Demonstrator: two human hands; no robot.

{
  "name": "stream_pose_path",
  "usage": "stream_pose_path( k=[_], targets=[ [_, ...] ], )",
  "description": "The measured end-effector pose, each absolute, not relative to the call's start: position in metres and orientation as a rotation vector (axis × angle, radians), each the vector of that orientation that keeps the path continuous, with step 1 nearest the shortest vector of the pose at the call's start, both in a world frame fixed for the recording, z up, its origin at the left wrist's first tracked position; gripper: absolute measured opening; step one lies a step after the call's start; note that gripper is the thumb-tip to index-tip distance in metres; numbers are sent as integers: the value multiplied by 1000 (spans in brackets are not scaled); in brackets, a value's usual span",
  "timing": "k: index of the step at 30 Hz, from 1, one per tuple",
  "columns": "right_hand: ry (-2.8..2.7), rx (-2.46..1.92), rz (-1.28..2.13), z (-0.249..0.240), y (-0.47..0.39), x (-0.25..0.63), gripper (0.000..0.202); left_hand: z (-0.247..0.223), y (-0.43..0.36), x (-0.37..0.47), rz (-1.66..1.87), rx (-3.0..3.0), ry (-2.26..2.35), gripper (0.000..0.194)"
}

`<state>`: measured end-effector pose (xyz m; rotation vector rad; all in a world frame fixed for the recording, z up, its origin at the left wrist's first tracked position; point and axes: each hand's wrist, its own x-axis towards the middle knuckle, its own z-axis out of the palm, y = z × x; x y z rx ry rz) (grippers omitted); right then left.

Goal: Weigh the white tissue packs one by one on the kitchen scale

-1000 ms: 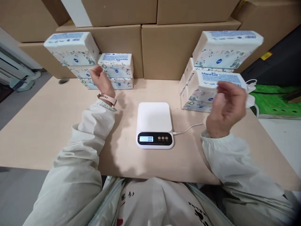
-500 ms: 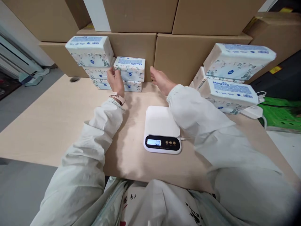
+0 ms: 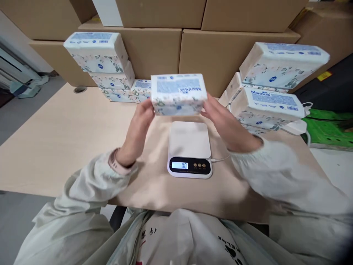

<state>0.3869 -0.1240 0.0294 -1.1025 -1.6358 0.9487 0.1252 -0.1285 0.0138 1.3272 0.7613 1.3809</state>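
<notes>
Between my two hands a white tissue pack (image 3: 178,95) with blue and floral print is held in the air, above the back edge of a white scale (image 3: 189,140). My left hand (image 3: 140,129) grips its left end, and my right hand (image 3: 224,121) grips its right end. The scale's plate is bare and its display reads 0.0. A stack of tissue packs (image 3: 100,66) stands at the back left, with one low pack (image 3: 140,90) beside it, partly hidden behind the held pack. More packs (image 3: 273,103) are piled at the back right.
Cardboard boxes (image 3: 154,51) form a wall behind the wooden table (image 3: 55,147). A white cable (image 3: 220,159) runs from the scale's right side. A green crate (image 3: 328,129) and a white plug strip (image 3: 296,127) are at the far right.
The upper pack of the short left pile has been taken hold of by both hands, lifted and brought right and nearer, over the scale. The view has shifted slightly.
</notes>
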Motion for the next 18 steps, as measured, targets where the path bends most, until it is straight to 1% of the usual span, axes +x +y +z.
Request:
stream_pose_path(
  k=[1,4,8,10,14,16,18],
  targets=[
    [-1618,-1152,1034,31,-152,395,54,13,-149,128,1323,1342,741,52],
    [-1509,-1259,1081,21,-213,411,57,-1,-185,137,1194,1437,711,55],
    [-1499,-1334,1027,-13,-238,418,63,-30,-193,142,1173,1516,700,49],
    [-1540,-1334,897,-31,-240,422,63,-43,-191,141,1248,1529,776,46],
    [-1491,-1257,431,-55,-241,431,50,-59,-184,131,1433,1403,1064,48],
    [-1411,-1226,338,-62,-241,436,45,-63,-179,128,1447,1259,1154,47],
    [-1323,-1209,357,-64,-240,439,41,-64,-175,125,1438,1136,1184,44]
  ],
)
